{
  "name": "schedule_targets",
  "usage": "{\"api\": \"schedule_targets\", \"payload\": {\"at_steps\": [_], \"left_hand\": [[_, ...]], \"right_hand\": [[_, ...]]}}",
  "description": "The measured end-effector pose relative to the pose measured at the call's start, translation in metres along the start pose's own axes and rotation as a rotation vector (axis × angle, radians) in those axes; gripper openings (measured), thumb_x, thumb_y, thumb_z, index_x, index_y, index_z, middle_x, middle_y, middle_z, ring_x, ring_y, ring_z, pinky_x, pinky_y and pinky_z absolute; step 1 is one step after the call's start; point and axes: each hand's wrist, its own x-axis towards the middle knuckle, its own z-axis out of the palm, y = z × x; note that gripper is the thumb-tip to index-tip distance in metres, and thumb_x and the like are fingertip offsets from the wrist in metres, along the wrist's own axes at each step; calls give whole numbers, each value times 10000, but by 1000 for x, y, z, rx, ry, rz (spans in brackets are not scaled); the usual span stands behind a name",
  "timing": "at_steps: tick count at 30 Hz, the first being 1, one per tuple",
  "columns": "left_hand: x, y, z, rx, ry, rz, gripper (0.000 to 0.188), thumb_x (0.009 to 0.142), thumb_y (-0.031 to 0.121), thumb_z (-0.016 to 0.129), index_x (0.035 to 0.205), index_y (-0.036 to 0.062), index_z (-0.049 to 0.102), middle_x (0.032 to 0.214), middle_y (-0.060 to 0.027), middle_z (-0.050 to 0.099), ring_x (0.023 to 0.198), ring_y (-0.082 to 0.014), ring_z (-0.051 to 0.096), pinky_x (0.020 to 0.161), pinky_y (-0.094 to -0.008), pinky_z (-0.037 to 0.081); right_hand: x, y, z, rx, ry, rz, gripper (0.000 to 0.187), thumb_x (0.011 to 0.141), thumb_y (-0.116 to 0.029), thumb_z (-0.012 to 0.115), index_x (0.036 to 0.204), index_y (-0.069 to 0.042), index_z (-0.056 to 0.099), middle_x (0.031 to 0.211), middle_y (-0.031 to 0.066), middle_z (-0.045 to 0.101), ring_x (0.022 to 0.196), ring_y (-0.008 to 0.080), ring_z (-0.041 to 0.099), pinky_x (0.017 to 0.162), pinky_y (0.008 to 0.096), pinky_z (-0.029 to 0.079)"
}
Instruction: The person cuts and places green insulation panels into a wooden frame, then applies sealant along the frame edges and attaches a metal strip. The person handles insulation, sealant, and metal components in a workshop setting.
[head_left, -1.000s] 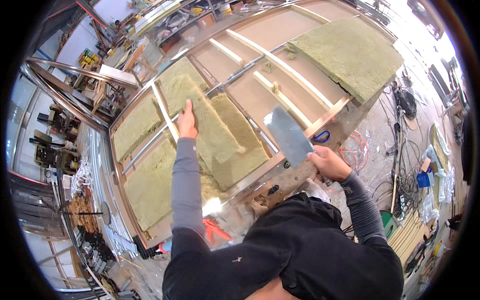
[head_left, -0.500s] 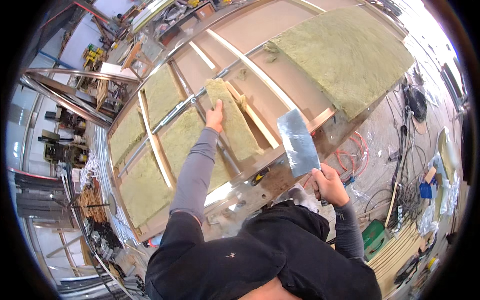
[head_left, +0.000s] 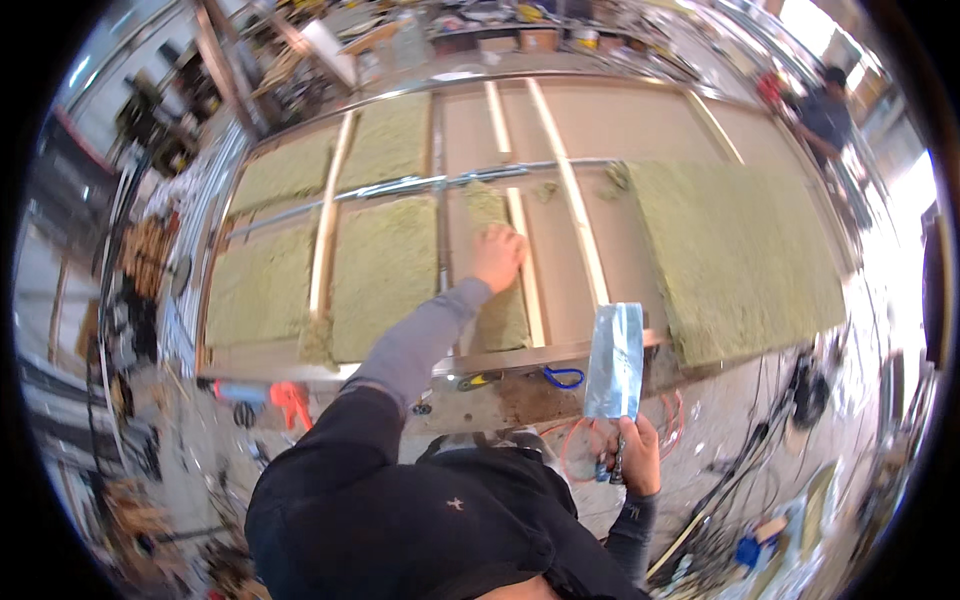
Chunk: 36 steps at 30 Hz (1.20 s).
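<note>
In the head view, I see the left hand (head_left: pixel 495 257) reaching over a shallow framed panel (head_left: pixel 630 125), resting on a narrow strip of yellow-green insulation (head_left: pixel 503 325). The strip lies in a bay near the front edge, just left of a short wooden slat (head_left: pixel 530 290); blur keeps me from telling whether that grip is closed on it. The right hand (head_left: pixel 640 455) has its grip clamped round the handle of a broad metal blade (head_left: pixel 613 360), held upright by the panel's front edge. A large insulation slab (head_left: pixel 745 265) lies farther right. Another person (head_left: pixel 826 118) is beyond the panel's far right corner.
</note>
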Motion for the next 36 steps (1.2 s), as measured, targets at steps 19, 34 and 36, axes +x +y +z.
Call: {"api": "schedule_targets", "payload": {"at_steps": [19, 34, 36], "left_hand": [[-232, -156, -145, 9, 809, -569, 291, 814, 118, 692, 1100, 110, 738, 1058, -184, 686, 1095, -388, 605, 926, -526, 474], [-368, -213, -152, -66, 762, -715, 254, 739, 2, 734, 982, 36, 667, 1004, -157, 634, 949, -380, 627, 845, -445, 512], [-372, -231, -148, -167, 825, -788, 277, 745, 8, 749, 1011, 23, 674, 1017, -154, 646, 949, -361, 637, 862, -416, 521]], "right_hand": [[-39, 9, 53, -145, 35, -90, 295, 1089, -269, 479, 1101, 2, 595, 622, 21, 488, 429, 127, 465, 398, 260, 369], [79, 0, 219, -283, -566, -105, 297, 1064, -260, 541, 1105, 5, 669, 729, -8, 578, 583, 88, 522, 523, 304, 453], [83, -3, 247, -457, -577, -219, 335, 1056, -300, 549, 1092, 14, 659, 731, 33, 603, 609, 114, 595, 533, 320, 497]]}}
